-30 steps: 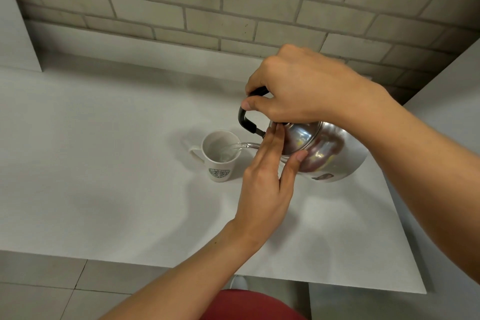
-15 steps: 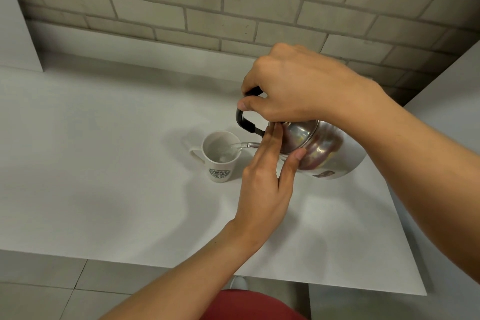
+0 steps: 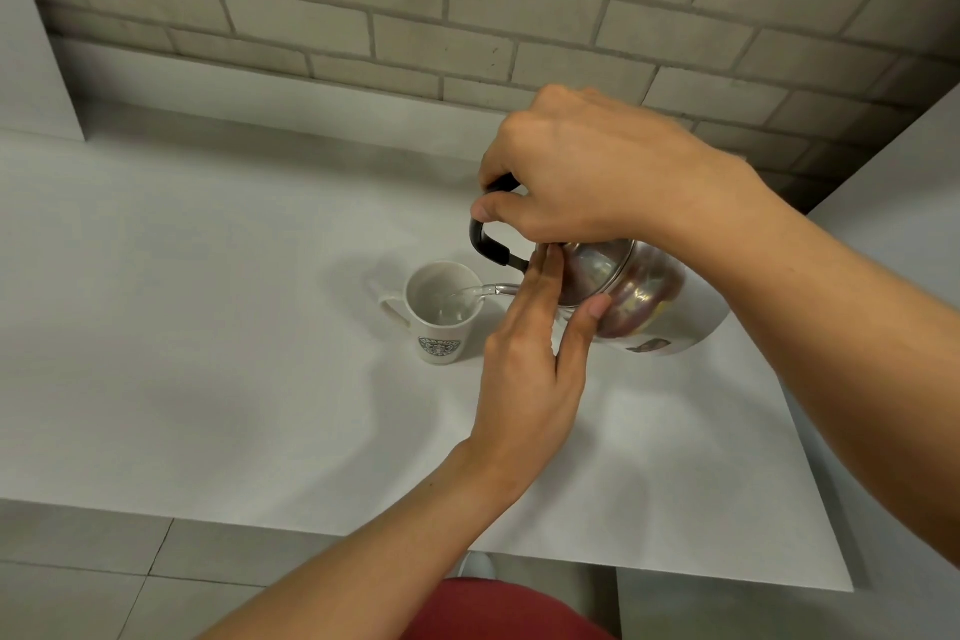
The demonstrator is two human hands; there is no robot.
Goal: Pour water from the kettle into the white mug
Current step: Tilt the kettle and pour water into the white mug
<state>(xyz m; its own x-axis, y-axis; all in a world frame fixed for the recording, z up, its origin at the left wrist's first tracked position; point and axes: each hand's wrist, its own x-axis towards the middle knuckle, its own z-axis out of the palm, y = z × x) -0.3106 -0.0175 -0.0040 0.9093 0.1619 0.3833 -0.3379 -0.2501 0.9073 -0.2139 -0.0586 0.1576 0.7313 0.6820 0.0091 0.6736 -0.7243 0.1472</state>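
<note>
A shiny steel kettle [image 3: 649, 296] with a black handle hangs tilted to the left above the white table [image 3: 208, 379]. My right hand [image 3: 576, 177] is shut on the handle from above. My left hand [image 3: 524, 374] has its fingers flat against the kettle's lid and its thumb on the body. The thin spout reaches over the rim of the white mug [image 3: 441, 312], which stands upright with a green logo on its side and its handle to the left. A clear stream of water runs from the spout into the mug, and water lies in its bottom.
A pale brick wall [image 3: 467, 16] runs behind the table, with a low ledge at its foot. White panels stand at the far left and right. The table's front edge is close to me, with grey floor tiles [image 3: 78, 577] below it.
The kettle has tipped slightly further and shifted a little to the left over the mug. Both hands keep their hold.
</note>
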